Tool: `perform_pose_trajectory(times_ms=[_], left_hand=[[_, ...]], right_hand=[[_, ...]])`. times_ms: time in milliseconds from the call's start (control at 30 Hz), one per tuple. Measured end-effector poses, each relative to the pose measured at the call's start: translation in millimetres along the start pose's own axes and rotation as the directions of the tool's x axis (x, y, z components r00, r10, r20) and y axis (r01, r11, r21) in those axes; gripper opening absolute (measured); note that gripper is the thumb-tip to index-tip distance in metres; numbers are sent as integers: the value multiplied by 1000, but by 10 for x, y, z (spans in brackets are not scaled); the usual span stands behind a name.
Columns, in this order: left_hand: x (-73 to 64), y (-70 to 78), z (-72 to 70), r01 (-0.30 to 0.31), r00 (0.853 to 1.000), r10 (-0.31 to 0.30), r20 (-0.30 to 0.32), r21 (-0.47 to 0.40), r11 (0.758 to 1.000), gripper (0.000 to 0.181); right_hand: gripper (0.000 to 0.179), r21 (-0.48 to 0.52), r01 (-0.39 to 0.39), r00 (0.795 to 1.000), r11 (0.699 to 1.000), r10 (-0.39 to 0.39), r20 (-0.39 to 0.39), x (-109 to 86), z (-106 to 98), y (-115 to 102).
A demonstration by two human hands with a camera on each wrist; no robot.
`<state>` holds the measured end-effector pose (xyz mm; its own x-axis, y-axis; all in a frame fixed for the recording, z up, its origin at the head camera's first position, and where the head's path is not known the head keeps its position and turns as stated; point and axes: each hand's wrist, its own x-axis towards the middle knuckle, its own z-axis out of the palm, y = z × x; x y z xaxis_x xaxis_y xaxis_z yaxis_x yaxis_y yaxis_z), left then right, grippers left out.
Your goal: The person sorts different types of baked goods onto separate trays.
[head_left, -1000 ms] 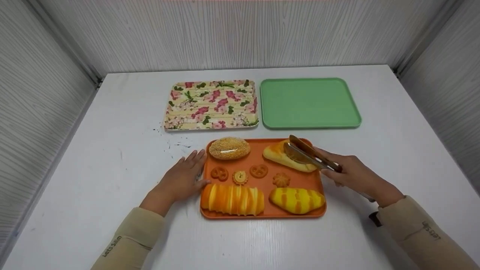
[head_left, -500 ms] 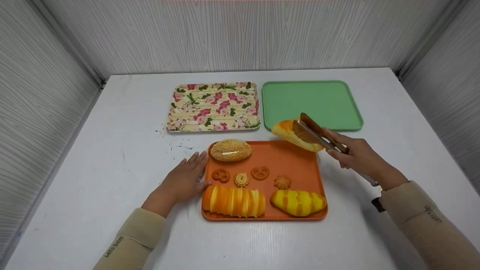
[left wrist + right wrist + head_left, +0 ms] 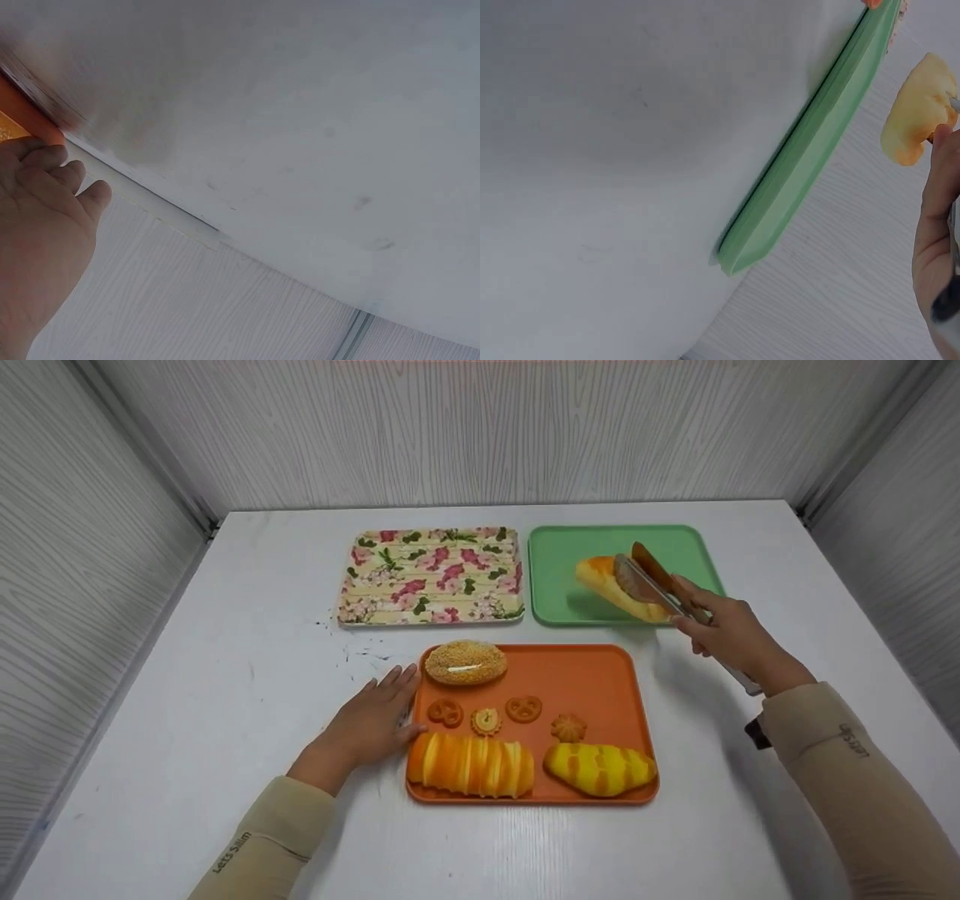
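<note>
My right hand grips metal tongs whose ends clamp a pale golden bread roll. The roll is held above the green tray; its shadow falls on that tray. In the right wrist view the bread roll shows at the right edge, raised off the tray. With straight fingers, my left hand rests against the left edge of the orange tray. On that tray lie a sesame bun, a sliced-looking loaf, a yellow striped bread and several small biscuits.
Left of the green tray lies a floral tray. All the trays stand on a white table, with grey wood-grain panels behind it and at both sides.
My right hand has lifted the bread roll with the tongs from the orange tray's far right corner and carried it forward over the green tray. My left hand has stayed in place.
</note>
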<state>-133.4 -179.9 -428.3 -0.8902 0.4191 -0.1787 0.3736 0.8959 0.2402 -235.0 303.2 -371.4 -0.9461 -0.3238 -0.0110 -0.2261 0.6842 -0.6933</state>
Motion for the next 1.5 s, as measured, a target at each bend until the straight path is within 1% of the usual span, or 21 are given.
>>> perform_pose_trajectory(times_ms=[133,333,467,733,933,1033,1200,1267,1500], left_hand=[[12,3,-4,1,1000,-1,3,9,1000,76],[13,-11,14,8,1000,-8,6,27,1000,75],[7,-10,5,16,1000,-16,2,11,1000,76],[-8,-3,-14,23,1000,-23,6,5,1000,77],[-12,3,-13,21,1000,-21,7,-10,1000,77],[-7,-5,-2,23,1000,-23,7,-9,1000,78],[-2,-14,8,6,1000,-6,-6,11,1000,78],[-4,-15,5,-2,1000,2,-10,14,1000,78],[-8,-26,8,6,1000,-6,3,7,1000,79]], right_hand=[[65,-7,-46,999,999,46,-19,124,-77,73],[66,3,-97,995,995,97,-13,256,-177,165],[68,-20,-120,993,993,119,-23,321,-213,238],[69,8,-173,983,985,174,-62,443,-251,360],[71,-16,-187,980,982,185,-74,526,-283,427],[71,-46,-191,979,980,187,-85,557,-299,471],[72,-81,-209,975,975,201,-93,592,-309,525],[73,-83,-220,973,972,213,-88,604,-310,544],[73,-81,-232,971,969,226,-82,651,-301,582]])
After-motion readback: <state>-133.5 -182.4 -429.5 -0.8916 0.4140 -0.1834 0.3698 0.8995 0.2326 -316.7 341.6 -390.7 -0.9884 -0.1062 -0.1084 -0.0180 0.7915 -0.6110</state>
